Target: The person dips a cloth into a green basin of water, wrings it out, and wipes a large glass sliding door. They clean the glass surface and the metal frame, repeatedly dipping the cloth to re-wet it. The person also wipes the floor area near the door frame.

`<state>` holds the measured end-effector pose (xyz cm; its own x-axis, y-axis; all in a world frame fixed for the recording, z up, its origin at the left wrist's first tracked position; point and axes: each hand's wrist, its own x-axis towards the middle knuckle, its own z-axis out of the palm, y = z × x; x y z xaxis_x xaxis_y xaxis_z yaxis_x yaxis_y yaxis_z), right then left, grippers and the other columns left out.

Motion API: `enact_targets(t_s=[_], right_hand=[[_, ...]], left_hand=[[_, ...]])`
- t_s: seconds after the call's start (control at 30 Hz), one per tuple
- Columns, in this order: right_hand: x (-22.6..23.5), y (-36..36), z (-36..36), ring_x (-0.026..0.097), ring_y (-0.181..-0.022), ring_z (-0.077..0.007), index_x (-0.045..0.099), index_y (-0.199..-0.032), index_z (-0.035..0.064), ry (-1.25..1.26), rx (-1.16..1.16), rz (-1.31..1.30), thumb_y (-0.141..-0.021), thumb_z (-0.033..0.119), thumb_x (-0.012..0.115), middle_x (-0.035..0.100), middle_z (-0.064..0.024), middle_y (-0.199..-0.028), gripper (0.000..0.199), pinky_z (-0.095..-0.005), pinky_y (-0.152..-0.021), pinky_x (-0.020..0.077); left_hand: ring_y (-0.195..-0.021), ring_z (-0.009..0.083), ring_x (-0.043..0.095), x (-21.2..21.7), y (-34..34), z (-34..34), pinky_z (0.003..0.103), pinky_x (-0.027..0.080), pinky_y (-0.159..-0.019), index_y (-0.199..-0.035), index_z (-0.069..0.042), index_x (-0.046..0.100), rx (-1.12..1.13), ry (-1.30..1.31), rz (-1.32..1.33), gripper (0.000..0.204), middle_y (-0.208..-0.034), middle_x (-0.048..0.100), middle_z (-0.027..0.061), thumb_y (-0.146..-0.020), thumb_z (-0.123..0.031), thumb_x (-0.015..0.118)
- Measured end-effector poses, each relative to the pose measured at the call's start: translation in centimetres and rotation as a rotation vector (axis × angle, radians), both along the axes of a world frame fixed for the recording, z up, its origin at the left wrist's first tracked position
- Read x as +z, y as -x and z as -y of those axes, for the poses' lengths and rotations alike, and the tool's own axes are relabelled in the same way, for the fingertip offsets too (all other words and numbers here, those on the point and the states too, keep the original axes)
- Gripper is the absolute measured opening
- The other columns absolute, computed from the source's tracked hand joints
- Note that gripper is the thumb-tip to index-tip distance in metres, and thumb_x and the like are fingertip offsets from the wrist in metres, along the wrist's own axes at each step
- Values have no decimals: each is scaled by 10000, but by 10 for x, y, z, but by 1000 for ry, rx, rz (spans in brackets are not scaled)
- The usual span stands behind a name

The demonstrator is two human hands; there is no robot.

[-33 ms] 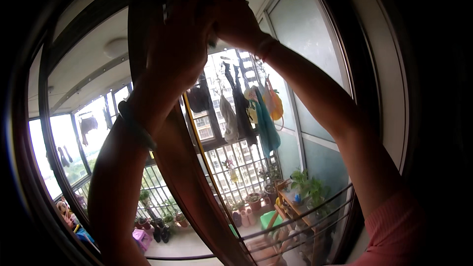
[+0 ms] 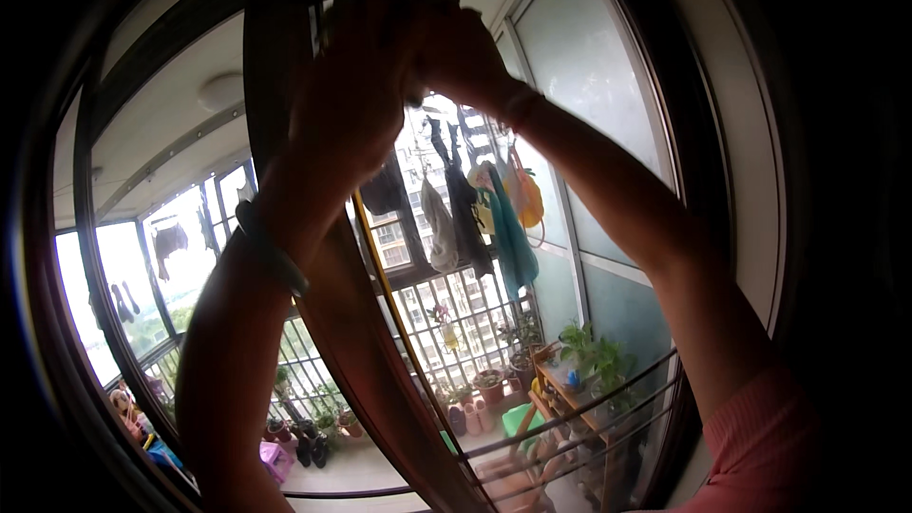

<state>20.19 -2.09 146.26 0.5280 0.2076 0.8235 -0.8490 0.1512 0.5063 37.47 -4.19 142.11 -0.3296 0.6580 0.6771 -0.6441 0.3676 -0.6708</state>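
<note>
Both my arms are raised to the top of a dark-framed glass door, and my hands meet there in shadow. My left hand [image 2: 351, 95] is closed in front of the brown upright door frame [image 2: 356, 323], a bracelet on its wrist. Against it presses my right hand [image 2: 461, 47], its fingers curled together. A dark, crumpled bit, perhaps cloth [image 2: 415, 93], shows below and between the hands. Shadow hides most of what they grip, so I cannot make out its kind.
Beyond the glass lies a balcony with hanging laundry [image 2: 513, 237], potted plants [image 2: 598, 361], a green stool [image 2: 521, 423], a purple stool [image 2: 275, 461] and dark shoes [image 2: 311, 451]. Curved dark rails [image 2: 589, 413] cross the lower right. A frosted panel [image 2: 594, 85] stands at the right.
My hands have shifted slightly downward and stay together at the top of the frame. The left wrist with its bracelet has moved a little lower and to the right.
</note>
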Motion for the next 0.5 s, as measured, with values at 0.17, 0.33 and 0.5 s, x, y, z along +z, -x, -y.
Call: enact_targets(t_s=[0.17, 0.33, 0.5], right_hand=[[-151, 34, -13, 508, -1185, -326, 627, -1206, 84, -75, -57, 25, -828, 159, 634, 554, -129, -1297, 386, -505, -988, 399], [-267, 46, -64, 422, -1303, -402, 585, -1283, 161, -326, -87, 177, -850, 128, 613, 492, -136, -1349, 436, -553, -1093, 344], [-359, 34, -107, 412, -1320, -399, 479, -1375, 100, -571, 116, 568, -774, 322, 726, 480, -189, -1375, 686, -536, -1096, 299]], left_hand=[[-1334, 422, 400, -95, 24, 9, 554, 460, -985, -1348, -126, 499, 33, -190, 148, 617, -1409, 408, 218, -763, -36, 672], [-1405, 418, 327, -195, 16, -15, 653, 319, -1058, -1433, -105, 416, 111, -429, 338, 665, -1488, 365, 225, -811, -111, 654], [-1389, 358, 373, -239, 8, -36, 560, 299, -1104, -1447, -94, 418, 90, -533, 646, 687, -1504, 403, 120, -831, -208, 698]])
